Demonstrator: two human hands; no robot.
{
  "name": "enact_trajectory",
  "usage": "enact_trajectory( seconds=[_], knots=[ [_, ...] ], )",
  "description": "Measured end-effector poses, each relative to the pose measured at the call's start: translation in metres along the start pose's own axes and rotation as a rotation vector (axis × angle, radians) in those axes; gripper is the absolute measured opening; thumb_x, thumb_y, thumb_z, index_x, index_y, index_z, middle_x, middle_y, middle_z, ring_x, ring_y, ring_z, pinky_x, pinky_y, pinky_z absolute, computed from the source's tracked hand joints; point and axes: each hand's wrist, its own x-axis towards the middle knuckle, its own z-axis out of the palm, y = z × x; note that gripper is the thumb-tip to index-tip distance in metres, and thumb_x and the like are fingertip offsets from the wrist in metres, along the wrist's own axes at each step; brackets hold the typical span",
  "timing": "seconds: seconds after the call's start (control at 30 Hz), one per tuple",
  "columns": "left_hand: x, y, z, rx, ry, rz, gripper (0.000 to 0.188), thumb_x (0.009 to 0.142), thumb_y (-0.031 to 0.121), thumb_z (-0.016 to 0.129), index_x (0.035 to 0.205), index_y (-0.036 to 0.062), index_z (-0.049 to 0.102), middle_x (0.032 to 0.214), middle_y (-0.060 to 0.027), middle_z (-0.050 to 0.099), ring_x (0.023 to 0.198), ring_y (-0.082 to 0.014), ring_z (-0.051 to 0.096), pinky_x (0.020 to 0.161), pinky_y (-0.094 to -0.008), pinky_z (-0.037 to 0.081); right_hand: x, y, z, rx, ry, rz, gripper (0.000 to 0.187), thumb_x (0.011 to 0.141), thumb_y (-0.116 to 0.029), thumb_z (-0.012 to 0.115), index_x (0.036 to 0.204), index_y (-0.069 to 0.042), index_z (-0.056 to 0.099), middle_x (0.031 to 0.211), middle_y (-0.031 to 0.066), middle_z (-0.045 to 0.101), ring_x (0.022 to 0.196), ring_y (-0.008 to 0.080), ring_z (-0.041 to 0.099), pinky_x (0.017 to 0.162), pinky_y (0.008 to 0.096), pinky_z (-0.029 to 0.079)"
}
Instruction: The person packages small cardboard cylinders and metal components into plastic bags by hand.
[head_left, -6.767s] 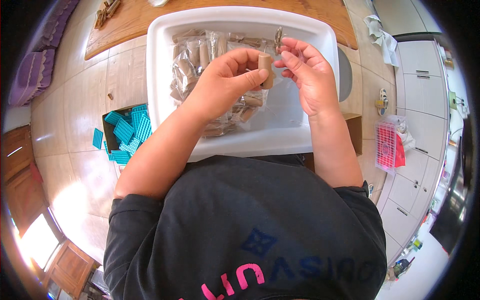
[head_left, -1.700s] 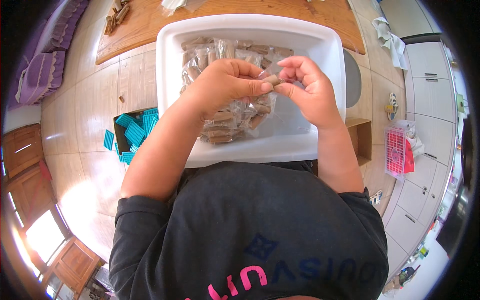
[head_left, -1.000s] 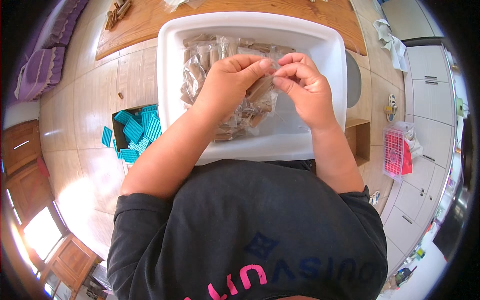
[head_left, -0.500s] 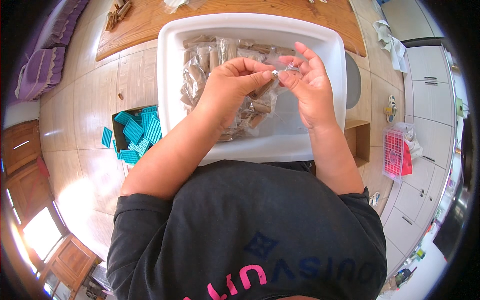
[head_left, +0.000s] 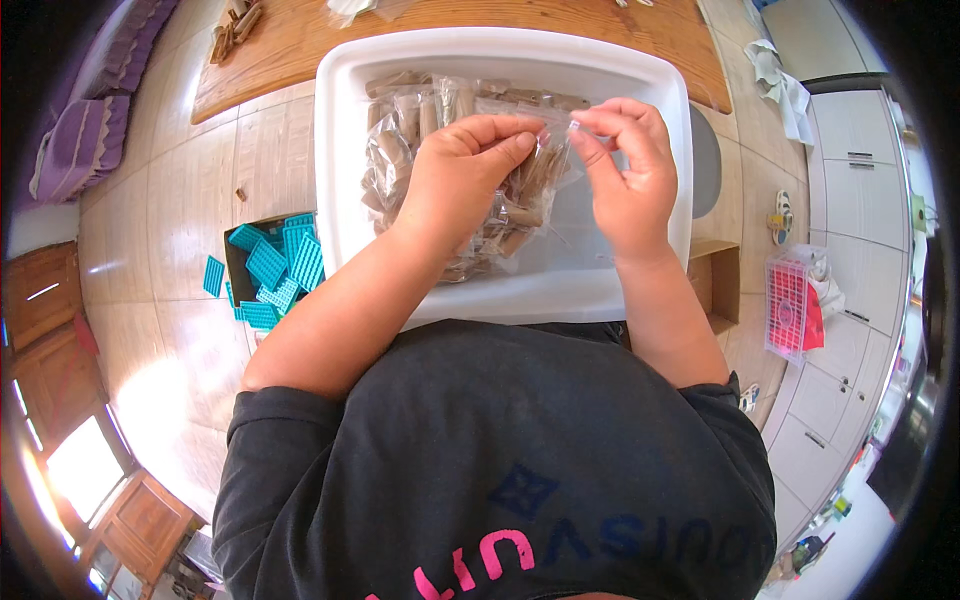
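Over a white plastic tub (head_left: 335,220), both my hands hold the top of a clear plastic bag (head_left: 545,180). The fingers of my left hand (head_left: 465,165) are pinched together at one side of its upper edge. At the other side, my right hand (head_left: 630,165) pinches the edge between thumb and fingertips, a short gap away. Brown stick-like pieces show through or just behind the clear film; which of them lie inside this bag I cannot tell. Beneath, several clear bags of brown pieces (head_left: 390,150) are heaped in the tub's left and middle.
A wooden table (head_left: 270,75) stands beyond the tub, with brown pieces at its far left. On the floor to the left is a box of teal ridged plates (head_left: 268,262). To the right are an open cardboard box (head_left: 715,285), a pink crate (head_left: 787,305) and grey cabinets (head_left: 865,260).
My hands have drawn slightly apart along the bag's top, the right one curling its fingers into a pinch. The bag's upper part now stretches between them.
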Motion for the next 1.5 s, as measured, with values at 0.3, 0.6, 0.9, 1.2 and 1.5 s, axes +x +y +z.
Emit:
enact_trajectory(
  seconds=[0.3, 0.6, 0.9, 1.2, 1.5],
  knots=[
    [-0.011, 0.002, 0.007, 0.25, -0.09, 0.143, 0.018, 0.086, 0.009, 0.058, 0.099, -0.0014, 0.063, 0.083, -0.0025, 0.064, 0.075, -0.005, 0.054, 0.066, -0.0198, 0.046, 0.0, -0.007, 0.007, 0.003, -0.039, -0.044, 0.007, 0.07, -0.002, 0.068, 0.074, -0.004, 0.062, 0.079, 0.0065, 0.056, 0.074, 0.0196, 0.054, 0.066, 0.0285, 0.044],
    [-0.012, 0.006, 0.008, 0.242, 0.013, 0.112, 0.017, 0.085, 0.008, 0.058, 0.098, -0.0007, 0.064, 0.087, -0.0033, 0.065, 0.075, -0.0057, 0.056, 0.067, -0.0187, 0.046, 0.012, 0.022, -0.006, 0.803, 0.427, 0.592, 0.01, 0.088, -0.011, 0.052, 0.083, -0.005, 0.058, 0.074, 0.0034, 0.056, 0.065, 0.0104, 0.049, 0.057, 0.0248, 0.041],
    [-0.005, 0.012, -0.003, 0.1, 0.037, 0.112, 0.013, 0.084, 0.006, 0.059, 0.095, 0.0002, 0.063, 0.081, -0.0027, 0.065, 0.07, -0.0062, 0.057, 0.063, -0.0188, 0.045, -0.001, 0.001, -0.008, 0.737, -0.195, 0.861, 0.011, 0.085, -0.012, 0.059, 0.091, -0.003, 0.061, 0.07, -0.0035, 0.055, 0.058, 0.0021, 0.041, 0.051, 0.0168, 0.034],
    [-0.006, 0.014, -0.002, 0.196, 0.037, 0.059, 0.016, 0.083, 0.006, 0.059, 0.097, -0.0003, 0.062, 0.085, -0.0049, 0.065, 0.077, -0.0083, 0.06, 0.065, -0.0211, 0.049, -0.005, 0.002, -0.003, 0.617, -0.205, 0.752, 0.013, 0.084, -0.013, 0.061, 0.087, -0.001, 0.061, 0.074, -0.0018, 0.058, 0.064, 0.0035, 0.048, 0.058, 0.0181, 0.04],
    [-0.003, 0.011, -0.01, 0.03, 0.018, 0.059, 0.011, 0.083, 0.002, 0.055, 0.089, 0.001, 0.064, 0.08, -0.0041, 0.064, 0.075, -0.0099, 0.061, 0.063, -0.022, 0.05, -0.009, 0.005, -0.002, 0.737, -0.208, 0.792, 0.014, 0.085, -0.015, 0.058, 0.087, -0.001, 0.061, 0.071, -0.0016, 0.056, 0.061, 0.004, 0.046, 0.057, 0.0182, 0.04]
  ],
)
